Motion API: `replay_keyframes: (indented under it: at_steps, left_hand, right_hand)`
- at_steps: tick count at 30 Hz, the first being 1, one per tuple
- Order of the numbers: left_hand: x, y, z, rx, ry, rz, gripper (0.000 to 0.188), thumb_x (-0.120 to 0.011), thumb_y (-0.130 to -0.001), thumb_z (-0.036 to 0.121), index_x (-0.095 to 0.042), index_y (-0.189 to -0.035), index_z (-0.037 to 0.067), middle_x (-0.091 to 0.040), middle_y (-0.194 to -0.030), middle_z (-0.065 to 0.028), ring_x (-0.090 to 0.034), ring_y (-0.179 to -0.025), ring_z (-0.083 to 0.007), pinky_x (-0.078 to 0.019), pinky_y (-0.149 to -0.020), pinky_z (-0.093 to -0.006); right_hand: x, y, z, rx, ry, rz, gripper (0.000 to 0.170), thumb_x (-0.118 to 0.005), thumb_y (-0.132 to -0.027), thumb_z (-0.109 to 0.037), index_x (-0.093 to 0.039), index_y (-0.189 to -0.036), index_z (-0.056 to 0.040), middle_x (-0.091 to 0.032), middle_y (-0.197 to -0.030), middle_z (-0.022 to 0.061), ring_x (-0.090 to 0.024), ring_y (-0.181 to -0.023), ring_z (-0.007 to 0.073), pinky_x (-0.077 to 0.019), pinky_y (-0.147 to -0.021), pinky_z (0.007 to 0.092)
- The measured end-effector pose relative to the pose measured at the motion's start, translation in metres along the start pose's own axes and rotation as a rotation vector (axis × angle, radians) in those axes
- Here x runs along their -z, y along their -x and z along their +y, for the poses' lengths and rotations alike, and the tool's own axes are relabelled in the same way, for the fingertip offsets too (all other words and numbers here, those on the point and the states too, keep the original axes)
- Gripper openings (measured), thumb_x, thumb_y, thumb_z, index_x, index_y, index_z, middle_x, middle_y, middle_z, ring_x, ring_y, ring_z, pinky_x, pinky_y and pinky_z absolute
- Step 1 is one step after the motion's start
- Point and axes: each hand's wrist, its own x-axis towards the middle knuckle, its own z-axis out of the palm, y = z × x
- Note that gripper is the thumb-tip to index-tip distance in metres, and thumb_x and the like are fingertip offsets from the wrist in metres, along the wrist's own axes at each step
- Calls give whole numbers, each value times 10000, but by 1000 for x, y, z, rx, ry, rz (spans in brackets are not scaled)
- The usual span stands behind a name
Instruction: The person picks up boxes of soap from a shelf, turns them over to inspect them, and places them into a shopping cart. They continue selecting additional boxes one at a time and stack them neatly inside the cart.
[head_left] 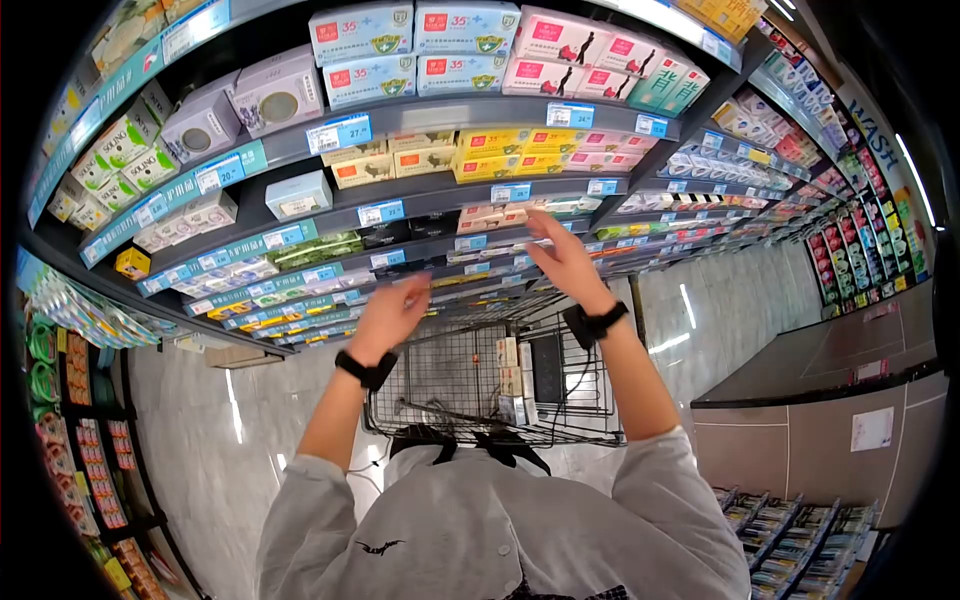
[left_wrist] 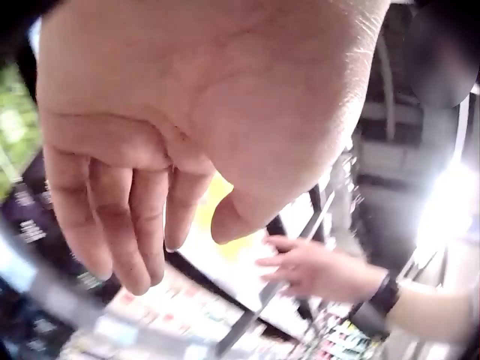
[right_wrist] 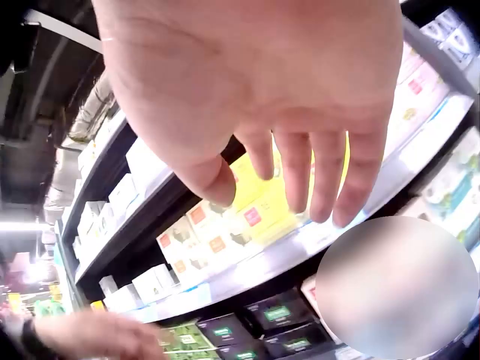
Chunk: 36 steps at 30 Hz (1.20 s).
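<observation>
My left hand (head_left: 393,312) hangs in the air before the lower shelves, with nothing in it. In the left wrist view its fingers (left_wrist: 112,217) hang down, slightly bent, and the thumb is apart from them. My right hand (head_left: 563,262) reaches farther forward, level with a shelf of pinkish boxes (head_left: 488,217), and it too is bare. Past its fingers (right_wrist: 296,169), in the right wrist view, stand yellow boxes (right_wrist: 262,217) and cream boxes (right_wrist: 202,236) on a shelf. Black boxes (right_wrist: 277,311) fill the shelf beneath.
A wire shopping cart (head_left: 430,365) stands between my body and the shelves, with several small boxes (head_left: 512,380) at its right side. Blue-and-white boxes (head_left: 365,80) and lilac boxes (head_left: 275,92) line the upper shelf. Price tags (head_left: 338,133) run along the edges. Tiled floor (head_left: 250,420) lies either side.
</observation>
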Motion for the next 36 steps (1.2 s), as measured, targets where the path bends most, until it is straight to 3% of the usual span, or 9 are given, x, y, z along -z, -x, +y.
replay_keyframes:
  at_steps: [3, 5, 8, 15, 19, 24, 29, 33, 36]
  left_hand:
    - [44, -77, 75, -207, 0, 138, 374, -581, -856, 200, -556, -1208, 78, -668, -812, -115, -645, -717, -287, -495, -624, -340]
    - [50, -121, 89, -160, -102, 169, 351, -578, -847, 233, -574, -1149, 56, -673, -800, -101, -647, -735, -284, -497, -623, -365]
    - [38, -165, 80, -141, -322, 200, 293, -579, -835, 277, -607, -998, 35, -680, -801, -94, -647, -741, -288, -501, -631, -395]
    - [17, -192, 68, -80, -289, 271, 350, -592, -855, 346, -614, -778, 6, -672, -740, -122, -643, -706, -303, -502, -642, -410]
    - [8, -192, 53, -206, -123, 278, 276, -596, -874, 279, -563, -949, 16, -646, -666, -124, -630, -647, -321, -503, -591, -414]
    - [6, -143, 40, -373, -87, 379, 357, -600, -880, 187, -461, -1197, 100, -662, -672, -45, -642, -573, -235, -498, -520, -328]
    - [15, -56, 45, -217, 171, 55, 351, -540, -860, 7, -448, -1194, 60, -638, -654, -63, -635, -584, -135, -483, -550, -254]
    - [-6, -26, 30, 32, 354, -533, 341, -607, -828, 36, -486, -1142, 92, -653, -675, -80, -659, -603, -192, -493, -553, -292]
    - [-55, -8, 3, 13, 101, -755, 312, -635, -832, 164, -503, -1115, 151, -651, -714, -99, -640, -641, -290, -488, -563, -362]
  right_hand:
    - [-14, -51, -19, -29, 81, 46, 638, -617, -837, -146, -316, -1398, -107, -594, -1128, 186, -617, -944, 305, -493, -749, 354]
    - [-13, -76, -20, -23, 112, 89, 664, -621, -822, -156, -302, -1402, -100, -599, -1104, 204, -619, -931, 319, -493, -758, 369]
    - [-6, -101, -12, -49, 325, 184, 703, -608, -786, -200, -285, -1392, -48, -596, -1094, 241, -601, -961, 375, -483, -807, 414]
    - [-1, -102, -12, -58, 353, 94, 717, -600, -781, -190, -269, -1403, -57, -553, -1150, 289, -560, -1054, 398, -457, -868, 437]
    - [4, -92, -17, -21, 324, 74, 716, -588, -798, -168, -251, -1422, -77, -541, -1153, 297, -551, -1065, 409, -452, -871, 437]
    - [6, -43, -33, 38, 281, 137, 657, -590, -816, -118, -313, -1411, -126, -589, -1107, 192, -612, -898, 312, -496, -748, 367]
    - [-12, 48, 7, -24, -17, 179, 439, -453, -972, -248, -394, -1364, -58, -535, -1235, 101, -535, -1064, 178, -452, -832, 313]
    - [-48, 123, 36, -802, -944, -351, 544, -387, -972, -450, -409, -1362, -71, -521, -1244, 49, -486, -1117, 150, -424, -876, 287]
    - [-79, 164, 44, -895, -983, -468, 618, -487, -927, -466, -372, -1386, -68, -513, -1221, 45, -477, -1085, 124, -428, -852, 273]
